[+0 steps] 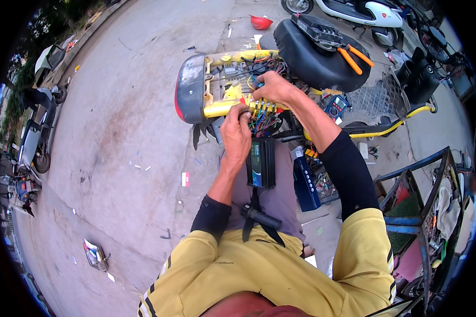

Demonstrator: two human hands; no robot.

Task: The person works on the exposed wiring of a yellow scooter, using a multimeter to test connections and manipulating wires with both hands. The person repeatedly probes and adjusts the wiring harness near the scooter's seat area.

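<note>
My left hand (pixel 236 130) is at the near yellow rail of an opened scooter (pixel 217 109), fingers closed in a pinch beside a small red piece. What lies between those fingertips is too small to name. Over the wiring bay, my right hand (pixel 275 89) has its fingers bent together near a blue wire; its grip is partly hidden. Tangled colored wires (pixel 260 124) and a row of yellow-and-metal fittings lie close to both hands. A black rectangular device with a finned case (pixel 262 164) rests against my legs, below the wires.
The black scooter seat (pixel 322 63) carries orange-handled pliers (pixel 350 62). A blue multimeter (pixel 336 107) sits on the scooter right of my right forearm. A dark blue box (pixel 305 182) stands beside my leg. At right is a metal-framed cart (pixel 426 216) of clutter; a red bowl (pixel 261 22) lies beyond.
</note>
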